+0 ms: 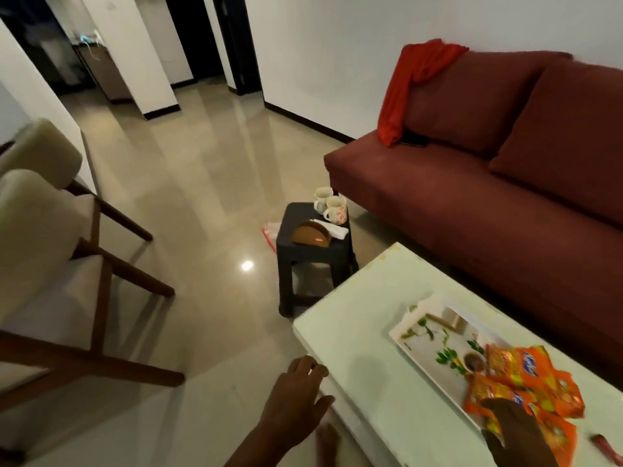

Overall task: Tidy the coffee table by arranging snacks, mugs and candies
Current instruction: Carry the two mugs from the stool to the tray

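Note:
Several orange snack packets (526, 385) lie on the near end of a white floral tray (428, 345) on the pale coffee table (371, 332). My right hand (515, 433) rests on the nearest packets, fingers closed over them. My left hand (296, 396) hovers open beside the table's near-left corner, holding nothing. Two white mugs (330, 203) stand on a small dark stool (313, 244) beyond the table. A red candy wrapper (606, 448) lies at the table's lower right.
A brown napkin holder (312, 234) and white napkins share the stool. A maroon sofa (488, 183) with a red cloth (411, 85) runs along the right. Wooden armchairs (50, 264) stand at left. A plastic bag (271, 232) lies on the tiled floor.

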